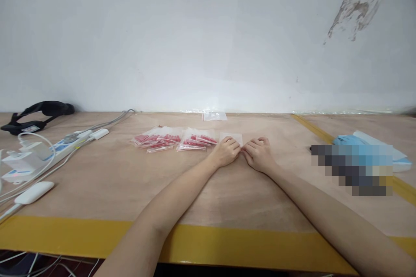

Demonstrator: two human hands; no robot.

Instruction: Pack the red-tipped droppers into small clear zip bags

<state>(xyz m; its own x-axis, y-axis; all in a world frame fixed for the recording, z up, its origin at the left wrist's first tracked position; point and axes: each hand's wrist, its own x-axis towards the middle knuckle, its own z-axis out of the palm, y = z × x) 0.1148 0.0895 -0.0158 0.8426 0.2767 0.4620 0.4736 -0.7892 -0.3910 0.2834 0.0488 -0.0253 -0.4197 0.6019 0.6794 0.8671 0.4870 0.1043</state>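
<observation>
Both hands meet over the middle of the table. My left hand (226, 151) has its fingers curled and pressed together at the near edge of a small clear plastic bag (231, 136). Beside it, my right hand (259, 154) pinches at the same edge, thumb and fingertips almost touching the left ones. Fingers hide much of the bag, and whether anything is inside it cannot be seen. To the left lie two piles of flat clear bags with red pieces in them, one pile (159, 138) further out and another pile (196, 139) nearer my left hand.
Another flat clear bag (214, 116) lies by the wall. At left are a power strip (60, 147) with plugs and cables, a white device (35, 192) and a black headband-like object (42, 114). A blue-and-white package (354, 140) lies at right, partly blurred. Yellow tape (208, 242) lines the front edge.
</observation>
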